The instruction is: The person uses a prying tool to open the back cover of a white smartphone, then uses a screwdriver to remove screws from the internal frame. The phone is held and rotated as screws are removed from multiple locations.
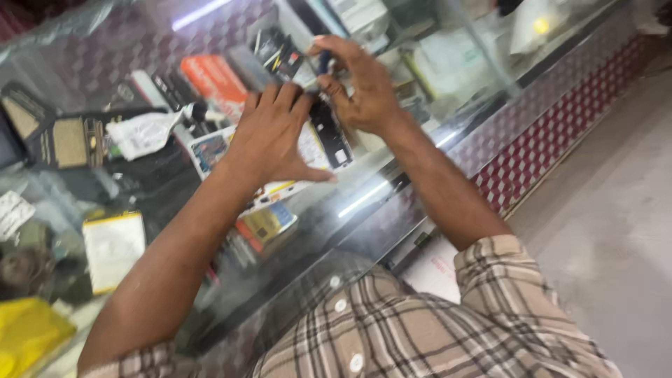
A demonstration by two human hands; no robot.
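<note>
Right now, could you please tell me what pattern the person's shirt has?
The shirt is plaid, beige with dark and reddish lines, clearest in the head view.

Pic is bright w/ soft daylight, no hard shadows. Whole view is tilted and smeared by motion blur, esp. both hands and the stuff under the glass counter (392, 210). White tube lights glare off the glass as streaks. Edges look fuzzy, small things can't be made out.

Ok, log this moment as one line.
left hand: pressing opened phone | right hand: gripping small tool above it | surface: glass counter
</note>
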